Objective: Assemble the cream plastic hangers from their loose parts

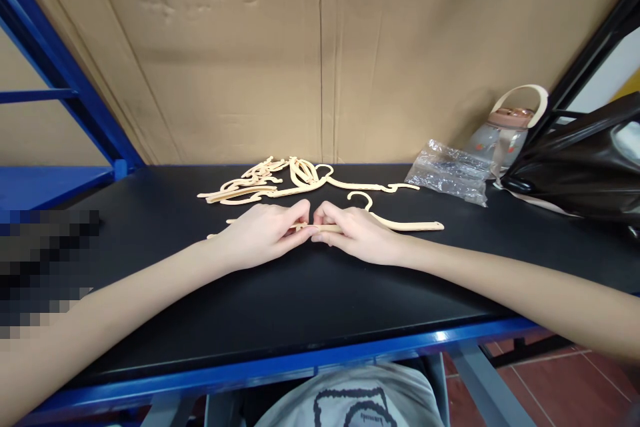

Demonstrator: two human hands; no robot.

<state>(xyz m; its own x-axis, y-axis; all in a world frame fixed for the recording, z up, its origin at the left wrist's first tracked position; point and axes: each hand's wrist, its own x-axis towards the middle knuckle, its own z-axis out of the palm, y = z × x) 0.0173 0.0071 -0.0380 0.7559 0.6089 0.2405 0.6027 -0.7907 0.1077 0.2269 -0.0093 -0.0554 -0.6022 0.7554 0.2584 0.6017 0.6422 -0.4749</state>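
Above the black table, my left hand (267, 228) and my right hand (361, 232) meet almost fingertip to fingertip. Both are closed in a pinch on a cream hanger piece (330, 228), a slim bar seen between the fingers. Its join, if any, is hidden by my fingertips. Right behind my right hand are a hanger hook and arm (410, 223); whether they connect to the held piece I cannot tell. Pale ends of hanger parts stick out behind my left hand.
Farther back lie a hanger (355, 185) and a heap of cream hanger parts (260, 177). At the right are a crumpled clear plastic bag (447, 172), a handled water bottle (507, 133) and a black bag (580, 153). Cardboard (240, 47) walls the back; a blue frame (65, 60) stands left.
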